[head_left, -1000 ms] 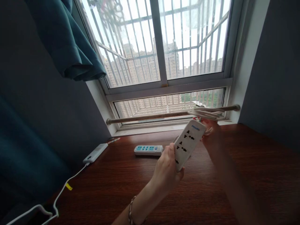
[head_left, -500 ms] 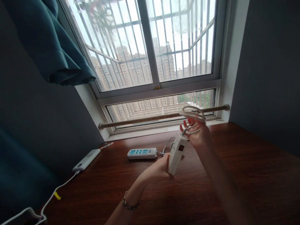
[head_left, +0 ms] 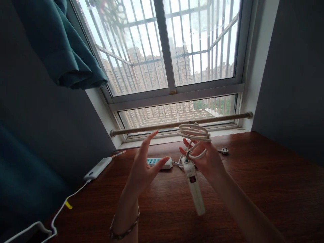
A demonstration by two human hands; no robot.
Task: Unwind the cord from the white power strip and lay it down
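**Coiling the cord with the strip hanging free**

My right hand [head_left: 209, 162] has the white cable coil [head_left: 194, 132] looped over its raised fingers, about 3 or 4 turns as far as I can count, fingers half curled and closed enough to keep the loops from sliding. The white power strip [head_left: 193, 185] hangs from the same hand by its cord end, red switch facing me, its free end pointing toward 5 o'clock above the wooden table [head_left: 265, 189]. My left hand [head_left: 144, 167] is open, fingers spread, holding nothing, just at 9 o'clock of the strip.

To do this well, I think I should keep the turns the same width and lying flat against each other, and steady the dangling strip with my left hand so its weight does not drag the coil off my fingers. The plug [head_left: 224, 150] lies on the table at 2 o'clock of my right hand; I cannot tell whose cord it ends.

Beyond my left hand, at 12 o'clock, lies a second strip with blue sockets [head_left: 159, 162].
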